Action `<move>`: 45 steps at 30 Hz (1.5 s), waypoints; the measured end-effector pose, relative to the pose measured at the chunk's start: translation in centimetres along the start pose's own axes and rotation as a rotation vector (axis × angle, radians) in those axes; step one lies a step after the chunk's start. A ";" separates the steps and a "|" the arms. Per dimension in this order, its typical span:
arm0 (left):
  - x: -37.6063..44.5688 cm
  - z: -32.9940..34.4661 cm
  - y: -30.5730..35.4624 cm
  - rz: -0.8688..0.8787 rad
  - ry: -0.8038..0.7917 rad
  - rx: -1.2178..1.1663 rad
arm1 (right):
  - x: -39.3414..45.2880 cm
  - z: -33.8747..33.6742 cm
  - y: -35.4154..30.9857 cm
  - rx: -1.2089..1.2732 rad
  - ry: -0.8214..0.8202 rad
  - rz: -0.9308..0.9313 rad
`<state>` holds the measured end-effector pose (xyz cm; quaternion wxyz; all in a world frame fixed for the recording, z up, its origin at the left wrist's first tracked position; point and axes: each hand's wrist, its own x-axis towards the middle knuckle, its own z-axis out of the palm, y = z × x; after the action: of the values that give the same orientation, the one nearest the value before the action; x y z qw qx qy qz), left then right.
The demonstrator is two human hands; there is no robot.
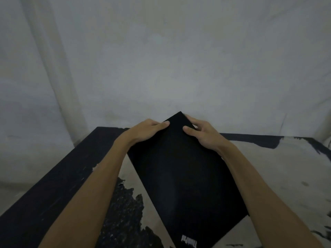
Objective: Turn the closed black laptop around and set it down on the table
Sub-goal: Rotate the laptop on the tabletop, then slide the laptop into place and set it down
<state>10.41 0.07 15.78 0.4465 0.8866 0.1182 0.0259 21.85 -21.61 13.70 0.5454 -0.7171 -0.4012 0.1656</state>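
Left hand (146, 130): grip pressed onto the far left edge of the closed black laptop (182, 176), thumb on the lid, fingers out of sight behind the edge. Laptop: a rigid flat slab, skewed corner-first away from the person, its far corner between the two hands, its near end toward the body, over the worn tabletop (53, 185). Contact with the tabletop cannot be confirmed. Lid appears smooth and likely slippery; weight judged moderate. Hold at opposite edges, not the lid face. Right hand (204, 134): grip clamped on the far right edge, thumb on top.
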 end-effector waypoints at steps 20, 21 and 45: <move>-0.6 4.2 -1.9 -0.080 0.440 -0.716 | -2.6 -6.8 -0.7 -1.038 0.416 0.079; -0.6 4.5 -2.0 -0.091 0.466 -0.749 | -2.9 -7.4 0.0 -1.070 0.506 0.027; 8.2 12.8 -6.8 -0.188 0.521 -0.698 | -5.5 -9.5 15.4 -0.093 0.622 0.170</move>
<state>19.08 -4.16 2.17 0.6747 0.6322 0.2909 0.2460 30.90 -33.16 1.85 0.5928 -0.7882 -0.1614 -0.0350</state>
